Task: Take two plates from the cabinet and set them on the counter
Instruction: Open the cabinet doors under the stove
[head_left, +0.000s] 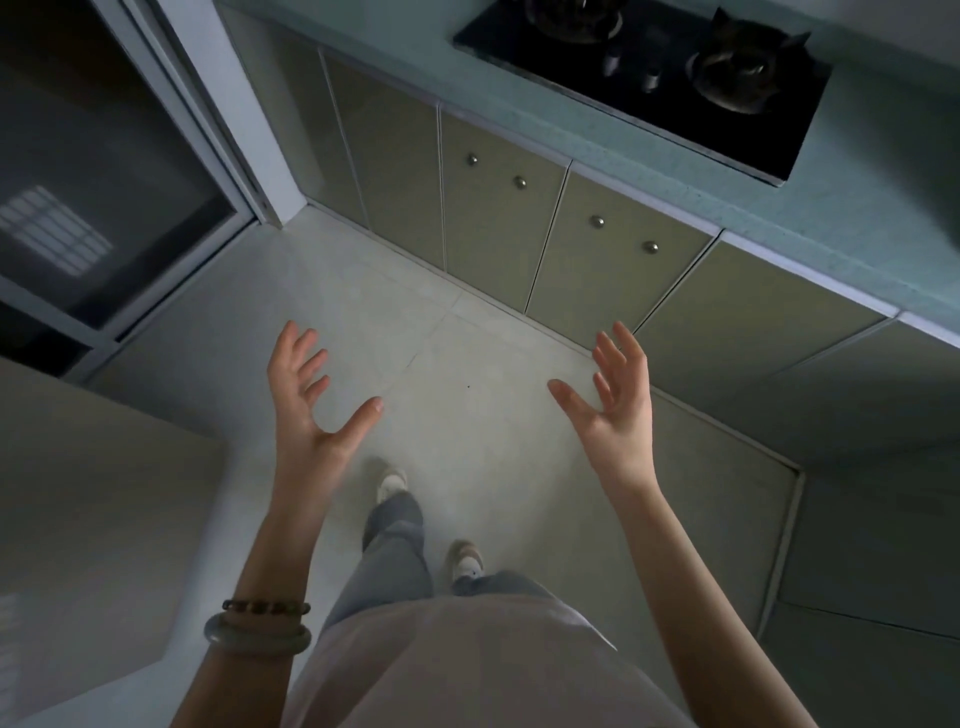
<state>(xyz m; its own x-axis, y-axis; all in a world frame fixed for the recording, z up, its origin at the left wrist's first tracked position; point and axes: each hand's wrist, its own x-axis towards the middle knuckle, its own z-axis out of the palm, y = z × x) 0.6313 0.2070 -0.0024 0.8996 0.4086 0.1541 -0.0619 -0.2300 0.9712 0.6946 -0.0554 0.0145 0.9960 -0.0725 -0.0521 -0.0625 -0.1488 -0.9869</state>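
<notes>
My left hand (306, 395) and my right hand (618, 400) are raised in front of me over the floor, palms facing each other, fingers spread, both holding nothing. Ahead runs a row of olive base cabinets (498, 218) with shut doors and small round metal knobs (519, 182). Above them lies the pale blue-green counter (841, 208). No plates are in view.
A black two-burner gas hob (675, 78) is set into the counter at the top. A dark sliding glass door (93, 197) stands at the left. A beige surface (93, 519) juts in at the lower left. My feet (467, 561) stand on light floor tiles.
</notes>
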